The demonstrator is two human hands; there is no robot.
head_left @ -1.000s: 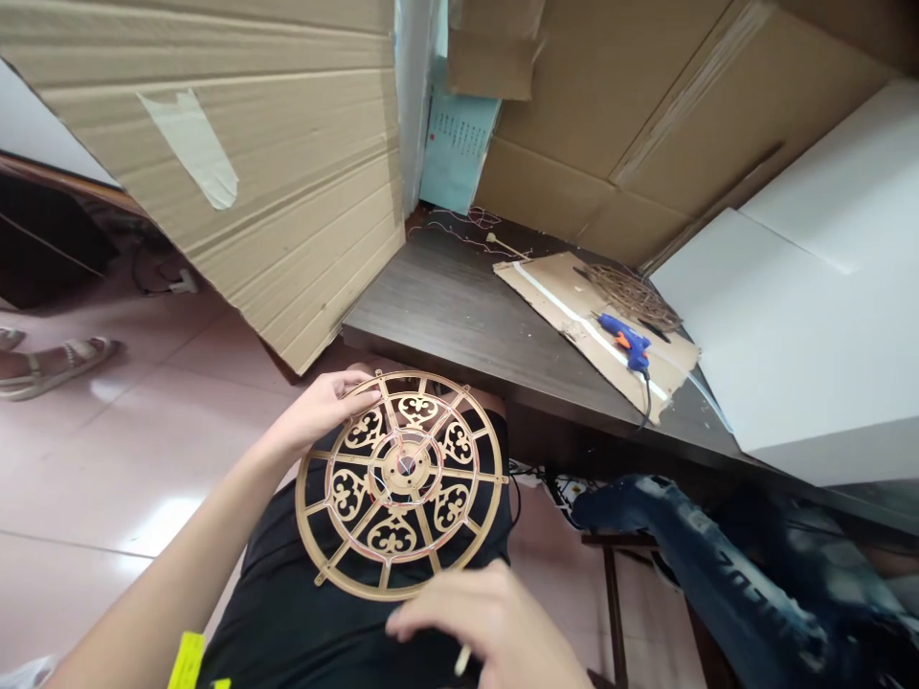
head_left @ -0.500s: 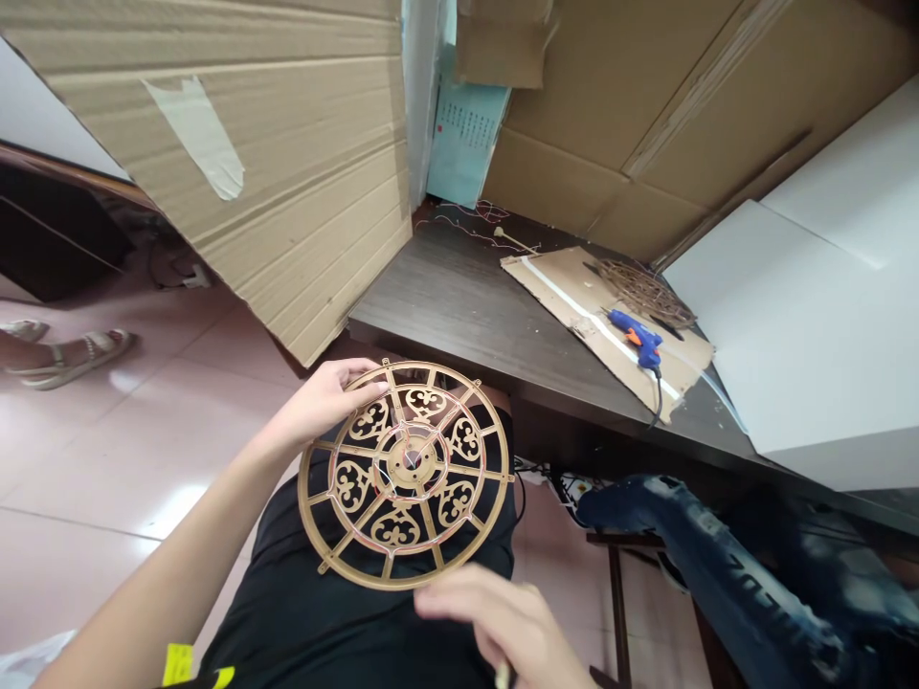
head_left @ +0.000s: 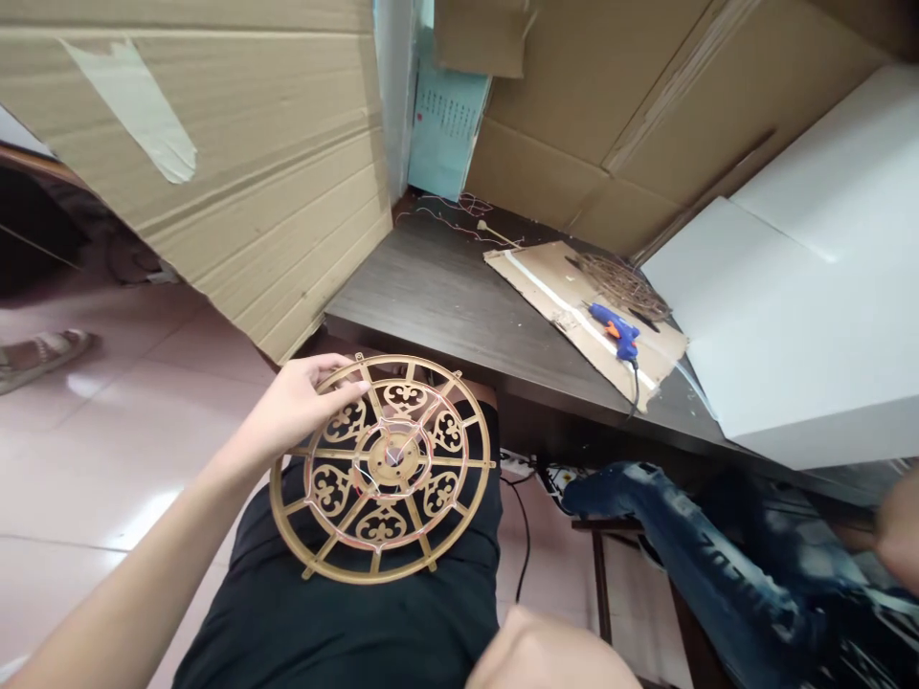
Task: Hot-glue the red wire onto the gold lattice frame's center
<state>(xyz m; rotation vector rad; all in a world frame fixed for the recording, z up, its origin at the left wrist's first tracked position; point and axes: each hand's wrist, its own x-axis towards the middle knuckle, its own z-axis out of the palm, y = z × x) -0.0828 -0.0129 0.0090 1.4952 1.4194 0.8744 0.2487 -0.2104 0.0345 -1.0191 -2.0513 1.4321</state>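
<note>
A round gold-brown openwork wheel (head_left: 397, 469) lies tilted over my lap, with spokes, scroll ornaments and thin red and white wires running round its inner rings. My left hand (head_left: 305, 394) grips its upper left rim, thumb on top and fingers behind. At the bottom edge of the head view is my right hand (head_left: 546, 655), blurred and apart from the wheel. Its fingers are out of sight, so whatever it may hold is hidden.
On the dark desk (head_left: 423, 287), a blue glue gun (head_left: 616, 330) and another round openwork piece (head_left: 621, 284) rest on a cardboard sheet (head_left: 549, 287). Cardboard panels (head_left: 273, 144) and a white box (head_left: 804, 287) stand around. Another person's jeans-clad leg (head_left: 689, 545) is at right.
My right hand has drawn down away from the wheel's lower rim, mostly out of view. My left hand keeps its hold. The whole view has shifted slightly, with things now further left.
</note>
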